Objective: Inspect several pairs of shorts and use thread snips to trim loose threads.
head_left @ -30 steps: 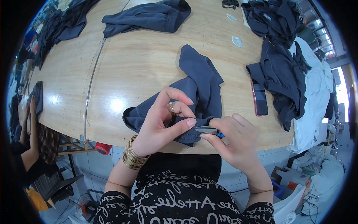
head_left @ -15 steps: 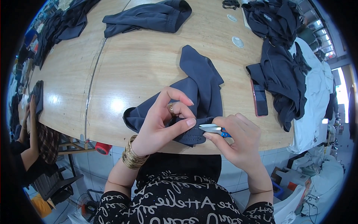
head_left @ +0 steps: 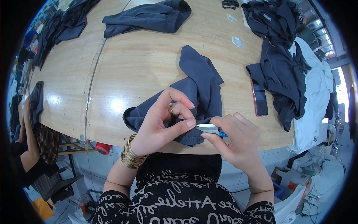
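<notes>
A pair of dark grey trousers (head_left: 207, 93) lies on the table in front of me, its stitched waistband bunched toward the near edge. My left hand (head_left: 162, 125) is closed in a pinch on the waistband, thumb against fingers. In my right hand (head_left: 238, 140) is a pair of small thread snips (head_left: 209, 129) with silver blades and a blue handle. Their blades are parted and point left, right beside my left thumb tip at the waistband. Any thread between the blades is too fine to make out.
More dark trousers (head_left: 149, 16) lie at the far side. A dark garment pile (head_left: 285, 82) and a phone (head_left: 260, 98) are at the right, by white cloth (head_left: 317, 86). At the left edge a co-worker's arm (head_left: 30, 142) reaches to a dark garment (head_left: 36, 100).
The snips have shifted slightly left, closer to my left thumb, and their blades have spread apart. My left hand keeps its pinch. The co-worker's hands have moved a little.
</notes>
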The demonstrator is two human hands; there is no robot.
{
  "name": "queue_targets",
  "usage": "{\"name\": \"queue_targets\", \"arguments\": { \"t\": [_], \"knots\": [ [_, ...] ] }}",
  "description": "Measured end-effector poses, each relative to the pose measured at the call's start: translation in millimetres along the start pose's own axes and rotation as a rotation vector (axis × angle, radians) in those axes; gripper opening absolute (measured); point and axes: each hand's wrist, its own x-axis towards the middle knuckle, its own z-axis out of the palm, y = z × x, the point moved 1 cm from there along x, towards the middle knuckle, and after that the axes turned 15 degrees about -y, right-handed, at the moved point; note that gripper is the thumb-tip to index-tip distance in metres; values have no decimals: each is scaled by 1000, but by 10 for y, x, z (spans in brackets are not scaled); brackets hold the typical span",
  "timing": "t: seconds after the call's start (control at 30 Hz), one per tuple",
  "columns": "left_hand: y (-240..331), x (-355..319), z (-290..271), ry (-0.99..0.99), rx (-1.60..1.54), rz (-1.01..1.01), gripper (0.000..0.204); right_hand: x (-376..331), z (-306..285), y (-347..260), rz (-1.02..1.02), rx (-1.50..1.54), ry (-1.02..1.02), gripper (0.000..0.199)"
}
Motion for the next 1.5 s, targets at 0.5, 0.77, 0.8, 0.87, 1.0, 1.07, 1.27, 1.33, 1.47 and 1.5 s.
{"name": "queue_targets", "arguments": {
  "t": [0.5, 0.77, 0.8, 0.87, 1.0, 1.07, 1.27, 1.33, 1.47, 1.5],
  "knots": [
    [-28, 11, -20, -7, -69, -18, 29, -2, -12, 53, 21, 145, -18, 25],
    [-38, -10, -28, -6, -82, -31, 28, 10, 29, 89, 7, 161, -5, 26],
    [-41, -11, -34, -6, -76, -24, 28, 7, 36, 96, -1, 171, -22, 26],
    [-39, -6, -44, -8, -72, -15, 28, 18, 18, 92, 102, 248, -31, 26],
    [-32, 3, -73, 32, -82, -15, 27, 28, 24, 75, 282, 561, 36, 21],
    [-28, 2, -73, 29, -77, -12, 27, 21, 17, 39, 254, 537, 25, 21],
    [-34, 11, -24, 72, -106, -29, 28, 25, 81, -62, 137, 576, -73, 20],
    [-47, 24, -6, 52, -106, -22, 28, 43, 95, -81, 127, 557, -89, 19],
    [-62, 20, -19, 78, -86, -45, 29, 45, 122, -70, 109, 373, -72, 14],
    [-64, 9, -26, 81, -80, -44, 29, 36, 119, -57, 117, 349, -62, 14]
  ]
}}
